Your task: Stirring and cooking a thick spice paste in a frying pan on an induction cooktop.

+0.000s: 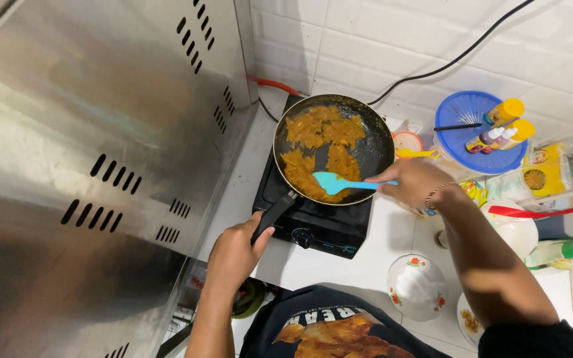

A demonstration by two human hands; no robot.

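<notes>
A black frying pan (374, 151) holds torn pieces of golden-brown fried food (319, 130) and sits on a black single-burner stove (326, 225). My left hand (235, 252) grips the pan's black handle (274, 212) at the lower left. My right hand (414, 181) holds a light-blue spatula (335, 182). The spatula's blade rests on the food at the pan's near edge.
A large steel hood (94, 152) fills the left side. Right of the stove stand a blue lid (462, 122) with yellow-capped bottles (504, 113), an orange cup (406, 142), a white flowered bowl (416, 286) upside down and a white bowl (517, 232). A black cable (452, 59) crosses the tiled wall.
</notes>
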